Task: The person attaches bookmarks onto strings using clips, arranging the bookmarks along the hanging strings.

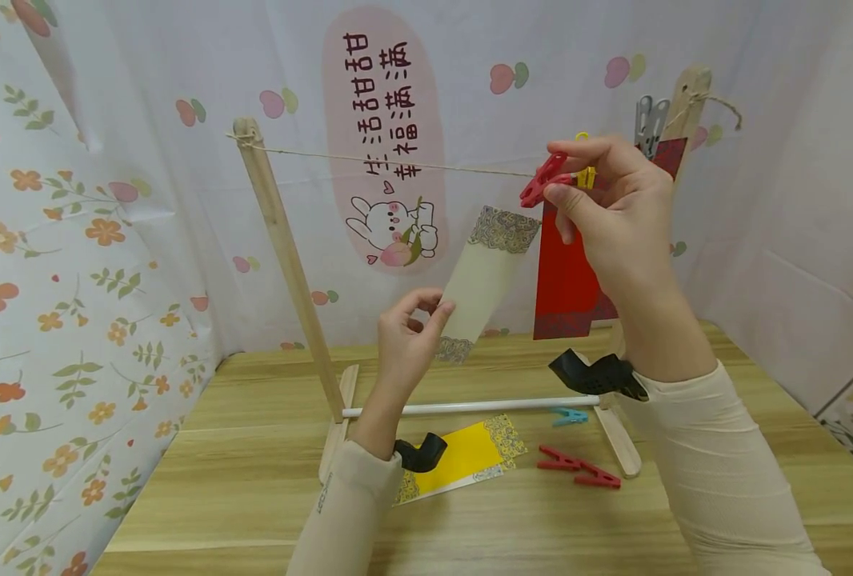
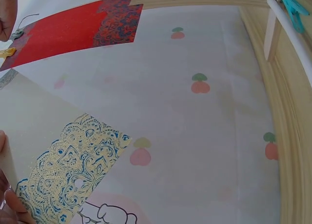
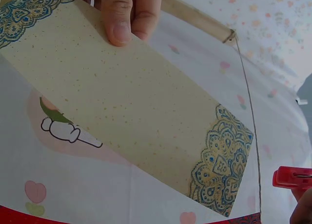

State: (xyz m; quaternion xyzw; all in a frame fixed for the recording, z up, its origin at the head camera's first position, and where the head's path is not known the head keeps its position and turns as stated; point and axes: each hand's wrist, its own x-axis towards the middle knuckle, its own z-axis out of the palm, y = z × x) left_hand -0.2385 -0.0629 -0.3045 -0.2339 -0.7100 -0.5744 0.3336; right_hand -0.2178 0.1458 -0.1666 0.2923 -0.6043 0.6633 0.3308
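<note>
- The step in hand looks like hanging the cream card (image 1: 486,280) on the string (image 1: 398,164); it is not pegged there, and its upper patterned end is just below the string.
- The next move seems to call for raising that end to the string, fitting the red peg (image 1: 542,184) over both and letting it close; if the card goes up slanted, it may well hang crooked.
- The left hand (image 1: 410,334), below the string, pinches the cream card by its edge near the lower end, thumb against fingers, with the card tilted.
- The right hand (image 1: 624,196), beside the string, holds the red peg in a narrow grip between thumb and fingers; whether the peg's jaws are parted cannot be told.
- Beneath the string, behind the right hand, hangs a red card (image 1: 565,280), with a yellow peg (image 1: 586,178) at its top.
- Well below the string, on the table (image 1: 203,480), lie a yellow card (image 1: 462,458) and a blue peg (image 1: 570,416).
</note>
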